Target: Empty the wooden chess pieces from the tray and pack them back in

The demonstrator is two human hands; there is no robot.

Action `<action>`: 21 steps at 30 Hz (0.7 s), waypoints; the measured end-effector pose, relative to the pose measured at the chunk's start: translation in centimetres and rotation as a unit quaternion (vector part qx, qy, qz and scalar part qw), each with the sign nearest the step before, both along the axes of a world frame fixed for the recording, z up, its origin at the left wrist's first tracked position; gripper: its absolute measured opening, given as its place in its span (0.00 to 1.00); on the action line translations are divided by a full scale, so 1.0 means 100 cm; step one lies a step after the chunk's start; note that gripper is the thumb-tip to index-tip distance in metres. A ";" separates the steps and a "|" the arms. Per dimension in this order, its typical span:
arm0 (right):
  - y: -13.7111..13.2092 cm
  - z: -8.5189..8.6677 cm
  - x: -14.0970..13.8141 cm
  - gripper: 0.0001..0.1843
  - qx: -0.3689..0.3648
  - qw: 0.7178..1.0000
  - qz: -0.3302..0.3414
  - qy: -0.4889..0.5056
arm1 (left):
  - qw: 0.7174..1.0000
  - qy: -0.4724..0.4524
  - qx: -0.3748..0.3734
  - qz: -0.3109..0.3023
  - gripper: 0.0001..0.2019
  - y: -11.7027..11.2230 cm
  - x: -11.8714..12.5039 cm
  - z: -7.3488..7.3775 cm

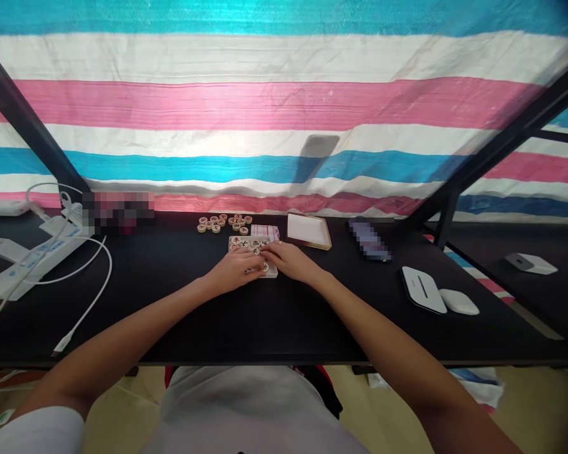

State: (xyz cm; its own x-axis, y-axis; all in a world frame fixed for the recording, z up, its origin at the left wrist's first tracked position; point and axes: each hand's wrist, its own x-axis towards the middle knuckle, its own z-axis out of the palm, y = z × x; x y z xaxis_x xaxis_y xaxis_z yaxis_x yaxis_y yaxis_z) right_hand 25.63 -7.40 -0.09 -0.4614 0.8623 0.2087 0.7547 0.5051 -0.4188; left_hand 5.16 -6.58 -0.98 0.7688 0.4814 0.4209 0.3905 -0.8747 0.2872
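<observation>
A small white box lies on the desk in front of me, holding several round xiangqi pieces with dark and red characters. My left hand reaches over its left side with bent fingers, the thumb along the front part. From the right, my right hand curls its fingers over the box's right side, the tips close to those of the left. Whatever is between the fingertips of either hand is hidden. Behind the box, more loose xiangqi pieces lie face up in a loose cluster.
An open box lid and a pink-and-white patterned card lie behind. Rightward are a phone, a white flat device and a white rounded case. A power strip with white cables occupies the left. Striped sheeting hangs behind the black desk.
</observation>
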 end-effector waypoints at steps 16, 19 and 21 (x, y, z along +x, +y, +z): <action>0.003 -0.006 0.002 0.15 0.011 1.000 0.003 -0.012 | 0.995 0.053 0.082 -0.020 0.14 -0.005 -0.005 0.005; 0.004 -0.008 0.002 0.15 0.013 1.000 0.000 -0.022 | 0.993 0.064 0.099 -0.025 0.14 -0.005 -0.005 0.007; 0.003 -0.007 0.001 0.15 0.012 1.000 0.000 -0.024 | 0.991 0.069 0.110 -0.026 0.14 -0.006 -0.005 0.009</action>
State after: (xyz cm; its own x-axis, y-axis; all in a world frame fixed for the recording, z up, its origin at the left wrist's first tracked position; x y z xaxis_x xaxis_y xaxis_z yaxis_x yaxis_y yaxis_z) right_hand 25.71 -7.14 -0.76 -0.4714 0.8574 0.2067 0.7735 0.5145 -0.3702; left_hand 4.64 -7.16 -0.11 0.8481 0.3477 0.3998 0.3657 -0.9302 0.0332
